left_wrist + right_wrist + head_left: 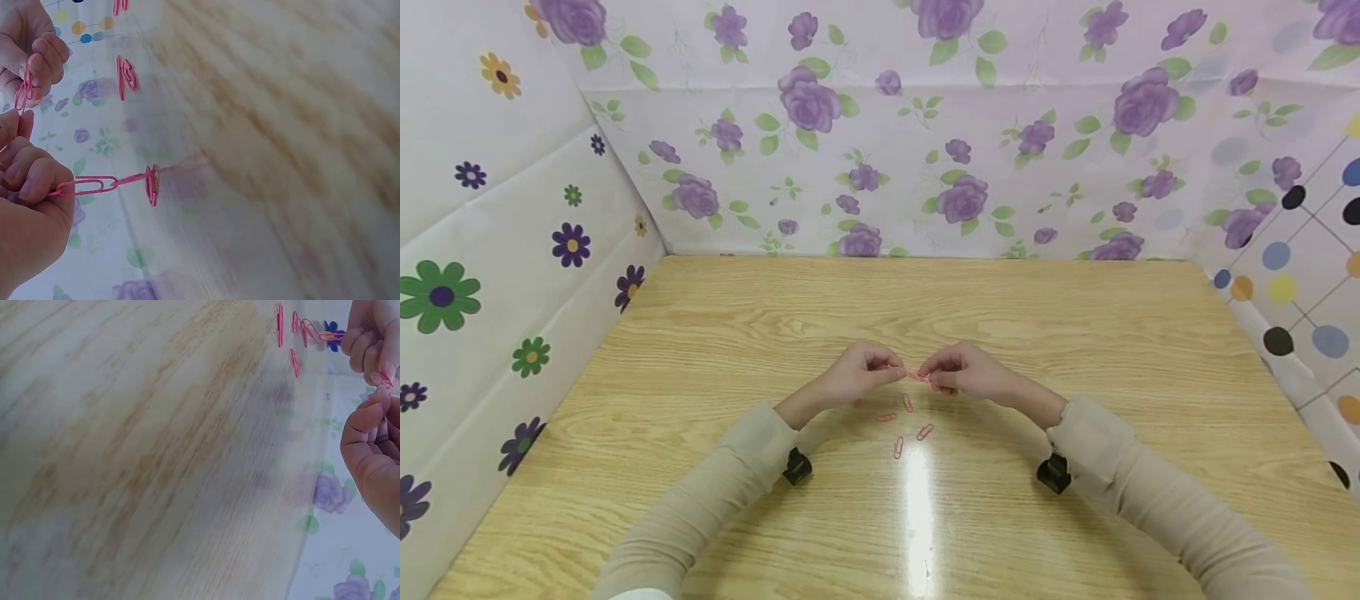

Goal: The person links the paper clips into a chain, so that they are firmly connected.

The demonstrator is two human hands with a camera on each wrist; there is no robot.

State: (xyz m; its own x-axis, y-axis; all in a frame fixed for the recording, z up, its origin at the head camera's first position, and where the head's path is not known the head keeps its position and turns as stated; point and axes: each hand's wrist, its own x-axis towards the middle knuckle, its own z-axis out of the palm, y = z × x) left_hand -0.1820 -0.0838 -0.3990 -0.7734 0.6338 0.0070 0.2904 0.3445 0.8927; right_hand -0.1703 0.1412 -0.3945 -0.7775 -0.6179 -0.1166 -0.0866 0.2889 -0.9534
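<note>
Over the middle of the table, my left hand (859,375) and right hand (973,372) meet at their fingertips. Each pinches at a pink paper clip (25,90) held between them; whether it is one clip or two linked ones I cannot tell. From the curled lower fingers of the left hand hangs a chain of linked pink paper clips (90,185), its low end close to or touching the tabletop. In the right wrist view the fingertips hide most of the pinched clip (385,379).
Several loose pink paper clips (898,447) lie on the wood-grain table (737,517), just nearer than the hands. A flowered cloth (880,167) stands along the back edge, with patterned cloths at both sides. Dark wrist cameras (1054,473) sit under the sleeves.
</note>
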